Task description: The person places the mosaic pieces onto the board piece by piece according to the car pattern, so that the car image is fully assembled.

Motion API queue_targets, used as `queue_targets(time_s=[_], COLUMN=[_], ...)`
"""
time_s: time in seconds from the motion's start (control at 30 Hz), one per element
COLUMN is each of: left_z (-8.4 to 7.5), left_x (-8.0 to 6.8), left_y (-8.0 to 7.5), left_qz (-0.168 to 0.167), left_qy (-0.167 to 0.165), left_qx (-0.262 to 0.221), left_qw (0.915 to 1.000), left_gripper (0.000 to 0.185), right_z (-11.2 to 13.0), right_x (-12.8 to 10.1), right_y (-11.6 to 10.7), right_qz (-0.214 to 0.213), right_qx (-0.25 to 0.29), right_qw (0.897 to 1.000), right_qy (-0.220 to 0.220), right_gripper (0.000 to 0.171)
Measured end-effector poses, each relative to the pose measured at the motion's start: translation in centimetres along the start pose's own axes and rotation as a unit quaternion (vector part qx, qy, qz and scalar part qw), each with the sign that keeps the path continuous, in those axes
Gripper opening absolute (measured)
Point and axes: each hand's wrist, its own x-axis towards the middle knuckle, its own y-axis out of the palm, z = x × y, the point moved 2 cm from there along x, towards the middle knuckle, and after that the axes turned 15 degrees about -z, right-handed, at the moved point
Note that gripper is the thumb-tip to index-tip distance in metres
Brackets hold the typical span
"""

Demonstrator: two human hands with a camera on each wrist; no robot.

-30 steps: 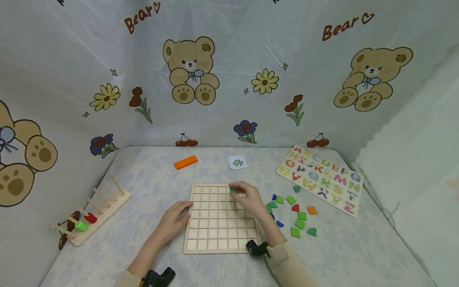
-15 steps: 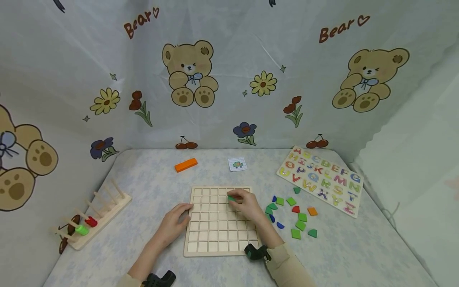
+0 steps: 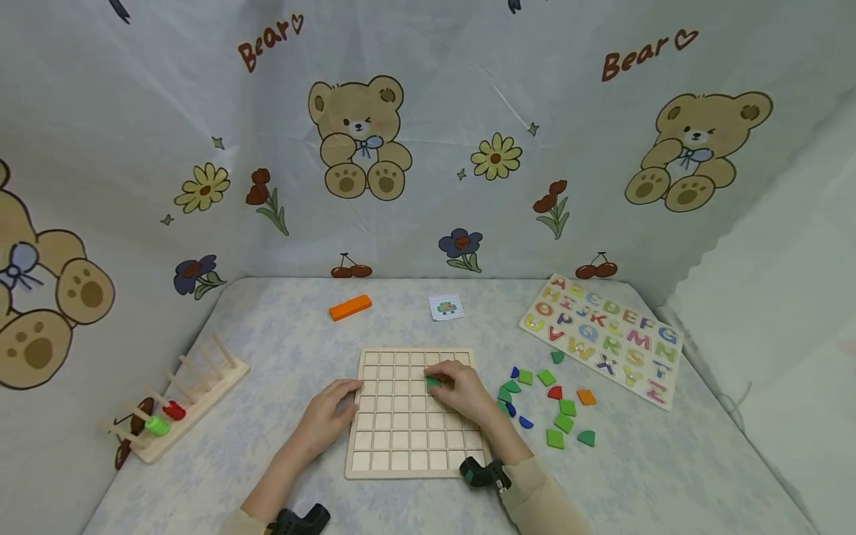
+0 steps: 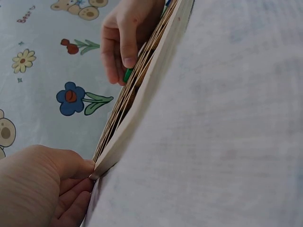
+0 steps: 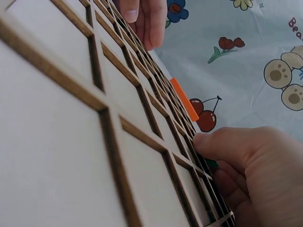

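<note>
One green piece (image 3: 433, 382) | lower on grid board (image 3: 401, 416) | right hand (image 3: 461, 390) pinching

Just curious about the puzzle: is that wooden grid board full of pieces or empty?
Almost empty. The grid board shows bare squares; only one green piece sits at it, pinched in the right hand.

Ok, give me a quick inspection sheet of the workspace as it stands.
Surface: pale blue mottled tabletop.
Job's things: square wooden grid board; small green flat piece over its upper-right cells.
Clutter: loose coloured shape pieces; alphabet puzzle board; orange block; small picture card; wooden peg rack.
Grips: right hand pinches the green piece; left hand rests on the board's left edge.
Cables: nothing seen.
Surroundings: bear-print cloth backdrop.
</note>
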Motion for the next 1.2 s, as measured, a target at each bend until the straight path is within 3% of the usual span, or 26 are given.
queue_targets(time_s=[0.4, 0.8, 0.9, 1.0, 1.13, 1.2], left_z=[0.1, 0.0, 0.0, 0.1, 0.1, 0.0], left_x=[0.1, 0.2, 0.2, 0.1, 0.0, 0.0], left_y=[0.2, 0.2, 0.2, 0.2, 0.1, 0.1], left_qz=[0.004, 0.003, 0.006, 0.010, 0.011, 0.010], left_qy=[0.002, 0.005, 0.003, 0.000, 0.000, 0.002], left_qx=[-0.005, -0.002, -0.001, 0.001, 0.001, 0.001], left_qw=[1.0000, 1.0000, 1.0000, 1.0000, 0.9999, 0.9999], left_gripper=[0.039, 0.039, 0.039, 0.039, 0.040, 0.040], right_z=[-0.2, 0.0, -0.1, -0.1, 0.4, 1.3], right_x=[-0.2, -0.3, -0.2, -0.1, 0.2, 0.5], right_y=[-0.1, -0.3, -0.3, -0.3, -0.6, -1.2], right_qz=[-0.009, -0.020, -0.021, -0.024, -0.033, -0.033], right_qx=[-0.014, -0.027, -0.008, 0.049, 0.149, 0.188], right_qw=[0.998, 0.996, 0.998, 0.998, 0.984, 0.976], right_qy=[-0.060, -0.077, -0.054, 0.010, 0.091, 0.103], right_gripper=[0.029, 0.025, 0.025, 0.023, 0.024, 0.026])
